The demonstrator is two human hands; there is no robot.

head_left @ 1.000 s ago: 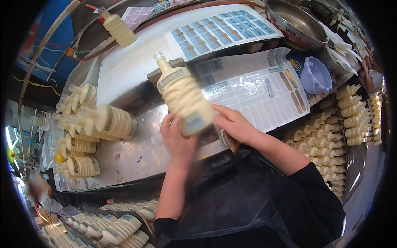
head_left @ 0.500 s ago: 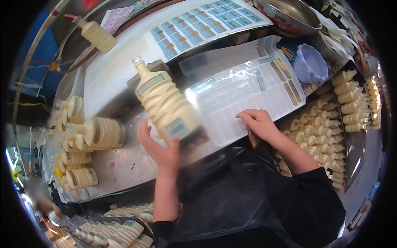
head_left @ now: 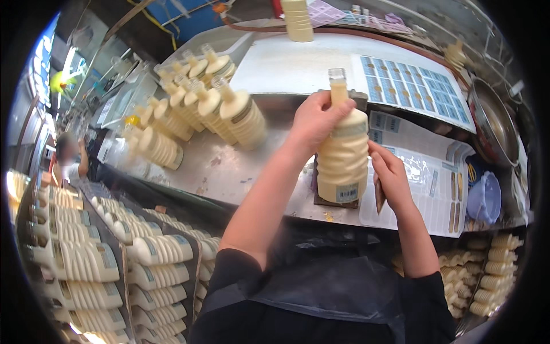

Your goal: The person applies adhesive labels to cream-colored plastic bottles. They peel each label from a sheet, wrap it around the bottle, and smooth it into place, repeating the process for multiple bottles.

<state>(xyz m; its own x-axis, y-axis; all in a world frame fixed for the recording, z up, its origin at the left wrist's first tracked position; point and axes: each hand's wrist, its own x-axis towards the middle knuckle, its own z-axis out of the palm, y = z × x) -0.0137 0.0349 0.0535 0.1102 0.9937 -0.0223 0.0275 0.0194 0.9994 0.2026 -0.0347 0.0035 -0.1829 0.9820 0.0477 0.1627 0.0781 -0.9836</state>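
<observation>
My left hand grips the shoulder of a ribbed plastic bottle of pale cream liquid. The bottle stands upright on a small dark pad on the metal worktop and has no cap. A small label sits low on its front. My right hand rests against the bottle's right side, fingers pressed flat to it. Just right of that hand lies a clear backing sheet with a few stickers left on it.
Several filled bottles lie in a heap at the left of the worktop. A sheet of blue labels lies behind. A metal bowl and a bluish plastic cup sit at right. Crates of bottles stand lower left; a person stands far left.
The bottle has gone from lying tilted in my left hand to standing upright on the pad. My right hand moved from the backing sheet to the bottle's side. The view swung left.
</observation>
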